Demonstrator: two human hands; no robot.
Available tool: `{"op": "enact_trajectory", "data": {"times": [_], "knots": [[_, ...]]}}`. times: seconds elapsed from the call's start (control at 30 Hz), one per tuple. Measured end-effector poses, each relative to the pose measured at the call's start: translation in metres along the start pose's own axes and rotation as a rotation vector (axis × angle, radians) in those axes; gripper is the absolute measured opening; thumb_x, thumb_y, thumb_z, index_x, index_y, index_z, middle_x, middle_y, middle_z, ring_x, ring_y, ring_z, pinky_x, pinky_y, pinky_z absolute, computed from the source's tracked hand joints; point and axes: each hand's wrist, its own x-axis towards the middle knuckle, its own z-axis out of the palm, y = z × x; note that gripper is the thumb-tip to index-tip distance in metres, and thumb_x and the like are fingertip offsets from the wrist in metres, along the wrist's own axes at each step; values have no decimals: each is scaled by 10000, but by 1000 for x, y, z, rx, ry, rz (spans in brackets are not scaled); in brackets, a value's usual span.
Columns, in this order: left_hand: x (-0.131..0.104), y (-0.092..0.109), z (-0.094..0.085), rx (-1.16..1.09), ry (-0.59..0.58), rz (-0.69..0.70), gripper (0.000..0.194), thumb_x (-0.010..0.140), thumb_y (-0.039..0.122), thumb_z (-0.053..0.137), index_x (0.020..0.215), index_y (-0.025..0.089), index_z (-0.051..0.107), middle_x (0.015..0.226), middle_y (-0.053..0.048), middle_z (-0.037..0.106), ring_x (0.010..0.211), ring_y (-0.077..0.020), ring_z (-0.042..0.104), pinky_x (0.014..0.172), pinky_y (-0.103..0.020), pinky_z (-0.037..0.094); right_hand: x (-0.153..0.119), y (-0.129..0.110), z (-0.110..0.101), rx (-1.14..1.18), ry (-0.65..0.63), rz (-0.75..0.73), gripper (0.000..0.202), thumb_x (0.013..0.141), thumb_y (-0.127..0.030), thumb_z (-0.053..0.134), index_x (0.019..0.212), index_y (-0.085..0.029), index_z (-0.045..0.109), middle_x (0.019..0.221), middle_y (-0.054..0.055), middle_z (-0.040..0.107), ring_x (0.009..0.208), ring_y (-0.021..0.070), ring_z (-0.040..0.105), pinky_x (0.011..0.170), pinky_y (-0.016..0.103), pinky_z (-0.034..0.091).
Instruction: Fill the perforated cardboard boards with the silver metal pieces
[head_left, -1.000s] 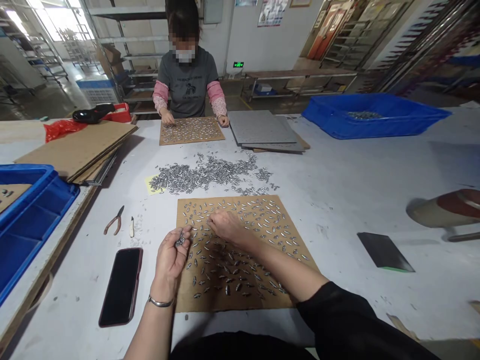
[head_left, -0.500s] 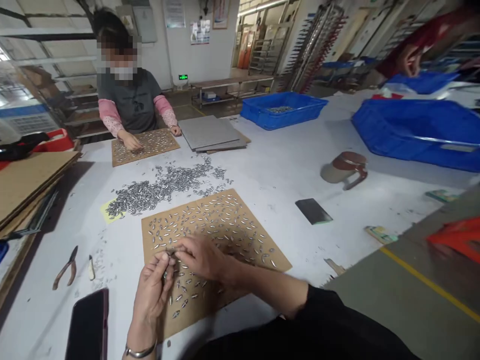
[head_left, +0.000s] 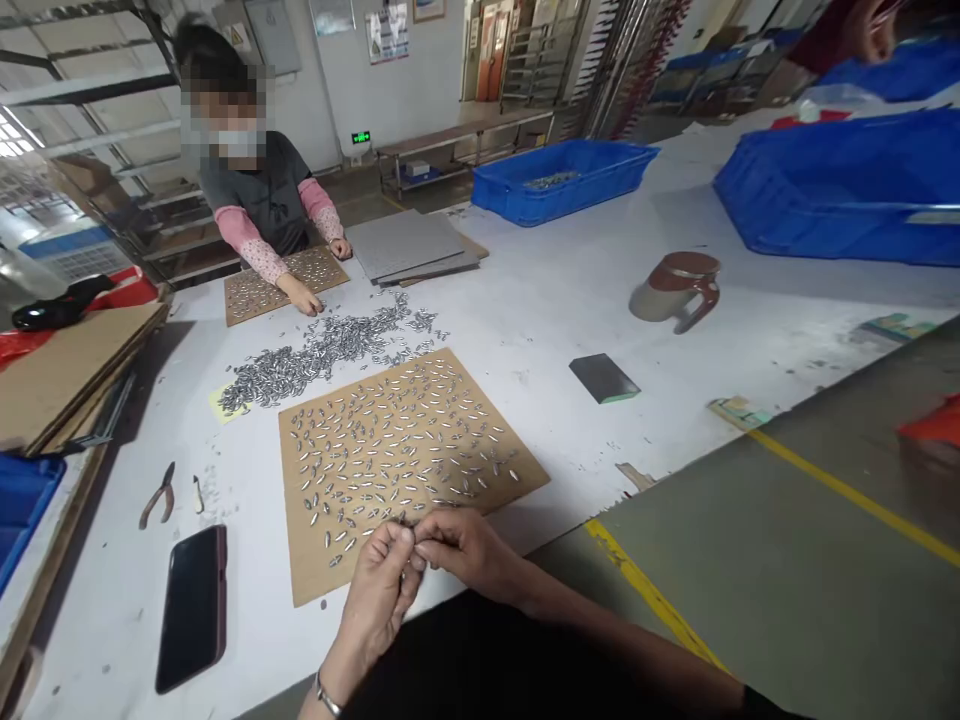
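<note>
My left hand (head_left: 384, 578) is closed in a pinch at the near edge of a brown cardboard sheet (head_left: 306, 582), with small grey metal showing at its fingertips. Against it my right hand (head_left: 469, 548) is pinched too, its fingertips meeting those of the left; what they grip is hidden. Many small, pointed silvery metal pieces (head_left: 397, 435) lie spread over the sheet. Beyond it is a heap of the same metal pieces (head_left: 315, 355) on the white tabletop, partly over a yellow slip (head_left: 223, 405).
Pliers (head_left: 159, 497), a small knife-like tool (head_left: 198, 494) and a phone (head_left: 192, 610) lie at left. To the right are a dark block (head_left: 604, 378), a lidded mug (head_left: 679, 287) and blue bins (head_left: 559, 200). Across the table a co-worker's hand (head_left: 304, 298) reaches by the heap.
Both my hands have drawn back from over the cardboard to its near edge, still pinched together. The co-worker's hand has gone from their sheet toward the heap. The view has shifted.
</note>
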Motion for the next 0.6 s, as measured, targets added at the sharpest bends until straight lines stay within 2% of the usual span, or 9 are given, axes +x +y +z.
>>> {"op": "enact_trajectory", "data": {"times": [0.2,0.33,0.43,0.5,0.6], "knots": [[-8,-2,8,-4,-24,40,408,749,459,867,851,159,609,752,-6,639,519,-32,442,463,-157,275,0,-3,-9,-218,16,4,108,831,-128,561,800,-196,639,763,-6,701,746,150,623,701,251,439],[-5,0,11,-1,-9,126,383,771,446,852,836,156,610,758,3,634,488,-16,382,450,-161,241,2,-8,-6,-231,64,25,92,858,-137,547,838,-206,604,820,-5,694,783,150,626,731,257,453],[0,2,13,11,1,169,381,805,463,818,807,164,582,695,24,612,436,-9,337,429,-171,198,7,-6,-8,-253,20,20,93,864,-139,559,826,-208,608,804,-15,694,758,142,618,720,252,447],[3,5,14,-7,0,153,378,805,462,818,822,162,588,715,7,639,435,-10,350,424,-172,200,18,-3,-16,-349,6,-9,101,892,-160,554,820,-204,609,799,-9,689,759,146,609,715,255,439],[10,11,10,-112,36,99,407,735,412,882,911,153,623,814,-53,705,539,-47,493,484,-164,334,50,-2,-43,-627,51,-35,156,963,-187,499,871,-196,624,881,35,696,837,169,604,766,275,439]]}}
